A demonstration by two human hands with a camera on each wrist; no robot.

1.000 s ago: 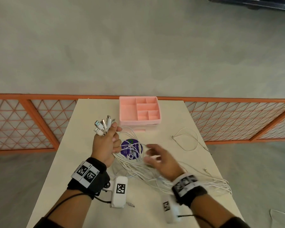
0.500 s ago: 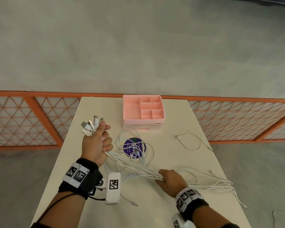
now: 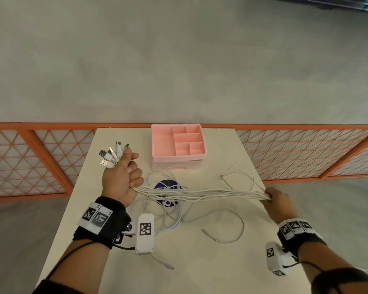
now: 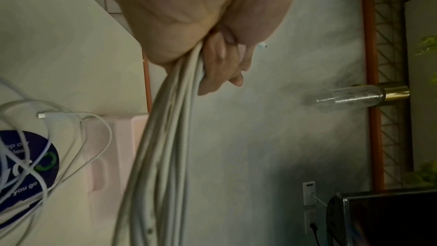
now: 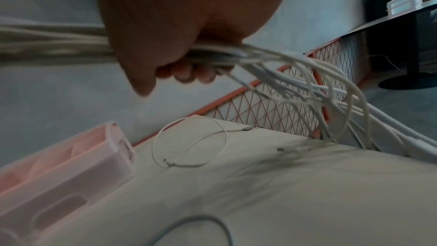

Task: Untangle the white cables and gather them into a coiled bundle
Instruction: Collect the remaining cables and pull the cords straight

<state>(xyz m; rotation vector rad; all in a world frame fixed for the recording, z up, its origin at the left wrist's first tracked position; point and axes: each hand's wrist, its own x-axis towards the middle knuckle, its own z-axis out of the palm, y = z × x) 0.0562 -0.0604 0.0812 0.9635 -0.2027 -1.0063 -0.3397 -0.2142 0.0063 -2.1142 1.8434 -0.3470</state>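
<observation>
White cables [image 3: 200,193] stretched sideways above table [image 3: 221,262], left hand [image 3: 120,179] fisted round plug ends, right hand [image 3: 278,199] gripping other end over right edge. Coil toward left hand.

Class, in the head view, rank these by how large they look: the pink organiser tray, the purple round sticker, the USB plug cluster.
1. pink organiser tray
2. USB plug cluster
3. purple round sticker, partly hidden by cables, so its place against the plugs is unsure.

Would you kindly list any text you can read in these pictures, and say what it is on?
"you go" on the purple sticker.
Above it on the sticker, partly cut-off letters under cables: unreadable.
Head view: sticker print too small.
Wrist tags: square codes, no words.
</observation>
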